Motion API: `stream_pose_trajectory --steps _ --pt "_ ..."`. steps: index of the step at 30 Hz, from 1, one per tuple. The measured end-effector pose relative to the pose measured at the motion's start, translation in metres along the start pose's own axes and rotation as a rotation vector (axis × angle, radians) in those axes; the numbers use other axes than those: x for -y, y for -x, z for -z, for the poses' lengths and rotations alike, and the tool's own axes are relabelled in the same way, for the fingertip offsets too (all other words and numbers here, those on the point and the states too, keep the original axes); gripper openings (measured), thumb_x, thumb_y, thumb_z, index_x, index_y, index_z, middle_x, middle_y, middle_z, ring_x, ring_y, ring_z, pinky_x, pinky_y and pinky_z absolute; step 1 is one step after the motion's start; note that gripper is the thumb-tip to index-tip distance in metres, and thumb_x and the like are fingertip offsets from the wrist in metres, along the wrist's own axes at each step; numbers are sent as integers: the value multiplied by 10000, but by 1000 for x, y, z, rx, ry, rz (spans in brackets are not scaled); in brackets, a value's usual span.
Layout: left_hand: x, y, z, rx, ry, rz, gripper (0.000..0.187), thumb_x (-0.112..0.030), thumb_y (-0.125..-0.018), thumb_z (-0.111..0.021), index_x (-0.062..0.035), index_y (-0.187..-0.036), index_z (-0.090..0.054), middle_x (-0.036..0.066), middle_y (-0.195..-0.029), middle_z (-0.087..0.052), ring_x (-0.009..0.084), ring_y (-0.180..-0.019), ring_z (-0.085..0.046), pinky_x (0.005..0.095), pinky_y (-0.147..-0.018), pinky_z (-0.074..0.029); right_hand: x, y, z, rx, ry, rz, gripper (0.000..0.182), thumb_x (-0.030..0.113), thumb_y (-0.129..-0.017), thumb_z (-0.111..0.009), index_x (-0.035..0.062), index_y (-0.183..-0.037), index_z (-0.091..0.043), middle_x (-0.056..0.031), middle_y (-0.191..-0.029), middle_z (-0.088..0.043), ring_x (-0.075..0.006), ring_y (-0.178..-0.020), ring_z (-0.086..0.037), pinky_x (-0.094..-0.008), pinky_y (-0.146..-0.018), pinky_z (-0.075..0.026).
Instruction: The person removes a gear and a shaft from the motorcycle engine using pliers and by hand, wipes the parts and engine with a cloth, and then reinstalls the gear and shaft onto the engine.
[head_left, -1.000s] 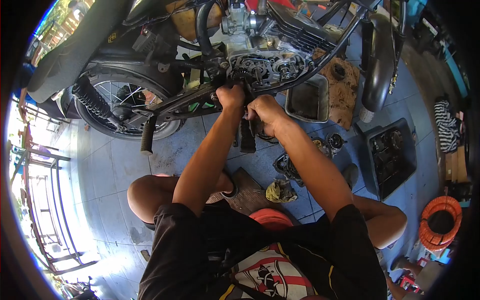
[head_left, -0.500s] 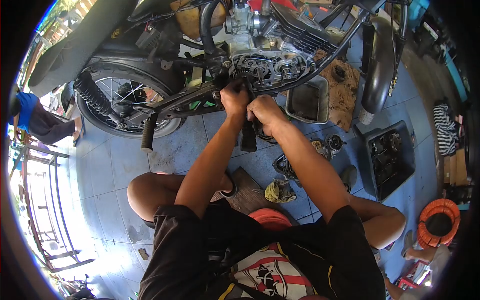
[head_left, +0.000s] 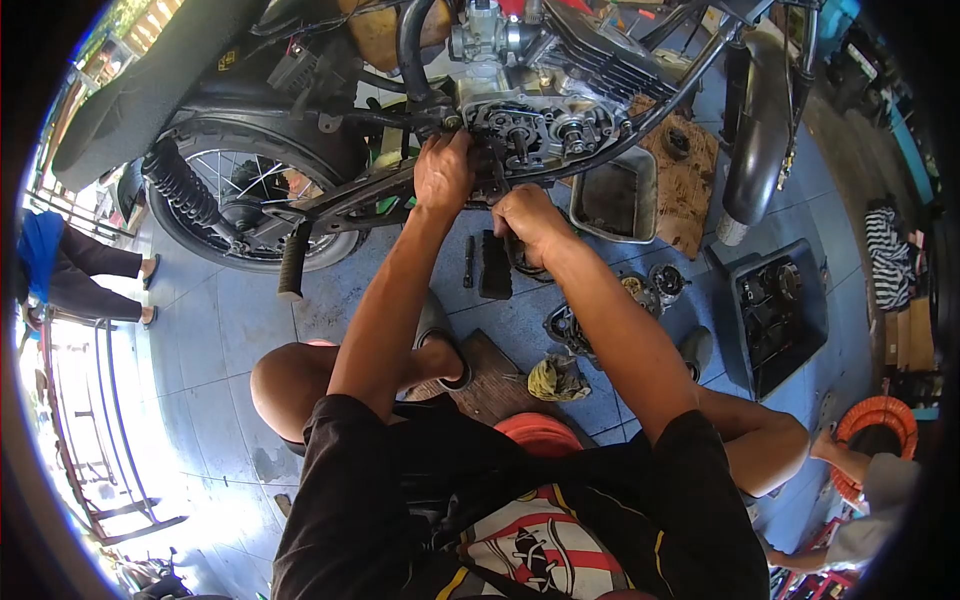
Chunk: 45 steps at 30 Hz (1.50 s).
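One motorbike (head_left: 432,108), engine (head_left: 548,130) laid open. Right hand (head_left: 530,218) in fist round dark bar (head_left: 497,178), just below engine. Left hand (head_left: 442,172) beside it, fingers bent; can't tell what it holds.

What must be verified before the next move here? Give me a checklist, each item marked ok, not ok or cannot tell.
1. Engine open on the near side: ok, its internals show.
2. Right grip closed: ok, though what it clasps is unclear.
3. Left grip secure: cannot tell, its hold is hidden.
4. Floor free of clutter: not ok, a crumpled yellow item and loose metal parts lie there.
5. Other people clear: ok, the person at left and person at lower right are both away from the engine.
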<state>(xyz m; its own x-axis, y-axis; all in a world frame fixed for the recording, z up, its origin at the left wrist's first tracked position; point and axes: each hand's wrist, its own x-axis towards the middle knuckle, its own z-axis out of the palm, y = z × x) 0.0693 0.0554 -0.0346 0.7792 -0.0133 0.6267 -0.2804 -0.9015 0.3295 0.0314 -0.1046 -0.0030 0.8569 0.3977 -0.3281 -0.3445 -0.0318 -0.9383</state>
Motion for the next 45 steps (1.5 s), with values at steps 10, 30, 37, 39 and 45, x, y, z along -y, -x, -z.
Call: stream_pose_trajectory --steps 10,30,37,39,45 --pt "-1 5 -3 -91 -11 -16 99 -126 -795 -657 -51 -833 -604 149 -817 -641 365 -774 -603 440 -730 -475 -1 0 -1 -45 -148 -97 138 32 -651 -530 30 -514 -540 -88 -543 -483 -229 -569 -501 -368 -544 -369" --pt "8 9 -11 -62 -185 -57 88 -134 -765 -649 -62 -813 -631 138 -814 -623 333 -806 -587 413 -765 -467 -18 -5 13 307 -923 -241 541 41 -619 -478 -36 -1149 -557 -145 -946 -626 -278 -825 -616 -454 -770 -475" --pt "9 9 -9 -75 -160 -73 122 -133 -778 -650 -64 -874 -618 133 -824 -601 333 -814 -583 413 -752 -470 -14 13 5 112 -753 -229 461 -41 -629 -468 -35 -1077 -573 -113 -944 -557 -269 -877 -586 -509 -776 -501" --pt "3 10 -4 -89 -133 -70 143 -131 -781 -652 -67 -904 -616 132 -834 -594 335 -815 -584 413 -745 -475 -13 27 13 112 -710 -229 468 -49 -622 -471 -31 -1076 -581 -115 -967 -552 -265 -884 -581 -486 -769 -502" --pt "-1 10 2 -76 -105 -158 211 -165 -780 -679 -85 -966 -620 131 -886 -571 335 -808 -589 420 -723 -491 1 91 65 137 -139 -213 529 -44 -621 -501 -22 -1142 -595 -111 -969 -551 -220 -875 -567 -339 -706 -484"
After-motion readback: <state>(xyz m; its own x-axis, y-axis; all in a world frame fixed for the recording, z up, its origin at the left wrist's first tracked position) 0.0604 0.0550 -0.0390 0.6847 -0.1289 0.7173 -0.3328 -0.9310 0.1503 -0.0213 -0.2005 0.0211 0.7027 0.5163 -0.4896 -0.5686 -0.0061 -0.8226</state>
